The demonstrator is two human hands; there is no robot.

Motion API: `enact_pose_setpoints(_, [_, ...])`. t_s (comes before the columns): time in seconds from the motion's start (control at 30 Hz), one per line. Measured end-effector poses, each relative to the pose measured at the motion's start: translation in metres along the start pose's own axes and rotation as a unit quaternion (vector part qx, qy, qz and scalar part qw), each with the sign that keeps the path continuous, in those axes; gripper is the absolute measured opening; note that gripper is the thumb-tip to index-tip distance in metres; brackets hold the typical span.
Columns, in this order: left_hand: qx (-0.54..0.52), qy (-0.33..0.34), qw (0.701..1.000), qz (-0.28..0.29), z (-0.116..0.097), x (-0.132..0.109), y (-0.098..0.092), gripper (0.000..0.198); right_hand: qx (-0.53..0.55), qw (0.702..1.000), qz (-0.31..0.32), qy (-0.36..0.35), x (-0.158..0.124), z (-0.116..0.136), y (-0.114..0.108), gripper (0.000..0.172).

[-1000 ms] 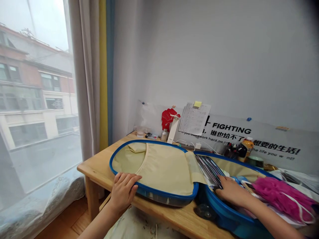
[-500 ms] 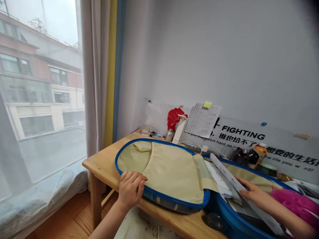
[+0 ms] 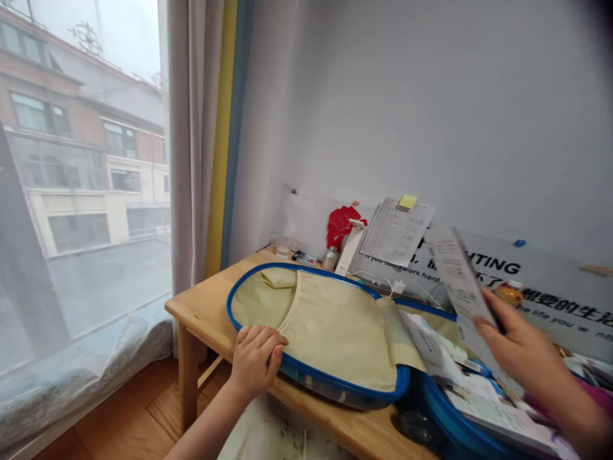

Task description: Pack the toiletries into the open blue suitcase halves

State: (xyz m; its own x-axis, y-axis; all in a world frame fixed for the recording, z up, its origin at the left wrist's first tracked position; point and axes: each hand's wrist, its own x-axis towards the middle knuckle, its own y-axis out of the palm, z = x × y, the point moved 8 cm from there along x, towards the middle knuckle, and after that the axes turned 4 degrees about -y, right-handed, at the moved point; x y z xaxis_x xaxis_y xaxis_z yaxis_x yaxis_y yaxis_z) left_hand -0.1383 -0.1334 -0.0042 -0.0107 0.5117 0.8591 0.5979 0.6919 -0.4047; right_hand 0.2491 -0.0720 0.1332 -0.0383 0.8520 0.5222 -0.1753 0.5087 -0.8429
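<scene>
A blue hard-shell case [image 3: 352, 397] with beige lining lies unfolded on the wooden desk. My left hand [image 3: 258, 359] is closed over the near rim of its left half. Above the right half [image 3: 443, 409], my right hand [image 3: 520, 342] grips a printed booklet [image 3: 454, 281], raised and tilted, somewhat blurred. Beneath it, the right half holds a plastic-wrapped packet [image 3: 428, 348], papers and books [image 3: 502, 415]. A beige fabric flap [image 3: 395, 329] sits at the join of the two halves.
Against the wall stand a white lamp [image 3: 351, 249] and a small bottle [image 3: 330, 258]. An orange-capped drink bottle [image 3: 510, 294] is partly behind my right hand. A clear round object [image 3: 416, 425] lies by the desk's front edge [image 3: 330, 428]. A curtain [image 3: 191, 179] hangs at the left.
My right hand has lifted the booklet up out of the right half, uncovering papers and books below. My left hand keeps its place on the rim. The view has shifted slightly.
</scene>
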Motion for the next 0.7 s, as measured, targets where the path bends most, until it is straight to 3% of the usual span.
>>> enact_pose_setpoints(0.13, [-0.013, -0.011, 1.0, 0.008, 0.002, -0.002, 0.001, 0.034, 0.036, 0.978, 0.01, -0.205, -0.003, 0.113, 0.02, 0.057])
enact_pose_setpoints(0.27, [0.01, -0.004, 1.0, 0.002, 0.003, -0.006, 0.003, 0.034, 0.004, 0.94, 0.055, -0.337, -0.012, 0.189, 0.06, 0.066])
enact_pose_setpoints(0.5, [0.085, 0.031, 0.995, -0.034, 0.008, -0.015, 0.008, 0.043, 0.017, 0.907, 0.17, -0.385, -0.018, 0.266, 0.121, 0.06])
enact_pose_setpoints(0.7, [0.101, 0.038, 0.993, -0.039, 0.009, -0.018, 0.01, 0.046, 0.09, 0.884, 0.252, -0.383, -0.031, 0.293, 0.161, 0.053])
